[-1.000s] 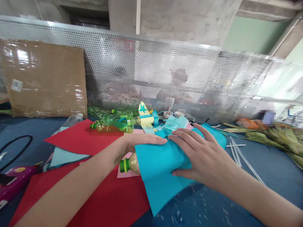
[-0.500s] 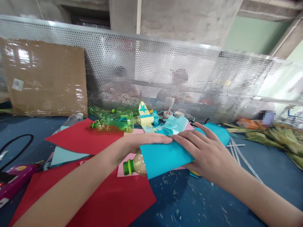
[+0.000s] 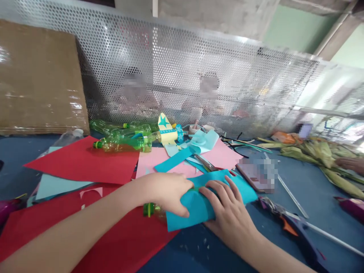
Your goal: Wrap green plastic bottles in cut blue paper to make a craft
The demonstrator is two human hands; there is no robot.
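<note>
A sheet of bright blue paper (image 3: 190,224) curves over a clear plastic bottle lying on its side. The bottle's green cap and neck (image 3: 149,209) stick out at the left end; the paper hides most of its body. My left hand (image 3: 167,191) grips the paper and bottle near the neck, thumb low and fingers over the top. My right hand (image 3: 227,210) holds the paper farther right, its fingers bent over the upper side and its thumb partly hidden underneath. Red paper (image 3: 119,239) lies below the bottle's neck.
Behind the hands are scissors (image 3: 205,163), a blue strip (image 3: 178,158), pink paper (image 3: 223,153), green bottles (image 3: 125,144) and a paper-decorated bottle (image 3: 169,136). Rightward lie a phone (image 3: 254,174), a dark blue glue gun (image 3: 303,235) and dried husks (image 3: 321,153). A perforated metal screen (image 3: 176,76) stands behind.
Both hands and the wrapped bottle have shifted nearer to me. My left hand has gone from lying flat on the paper to gripping it. The scissors, phone and glue gun now show.
</note>
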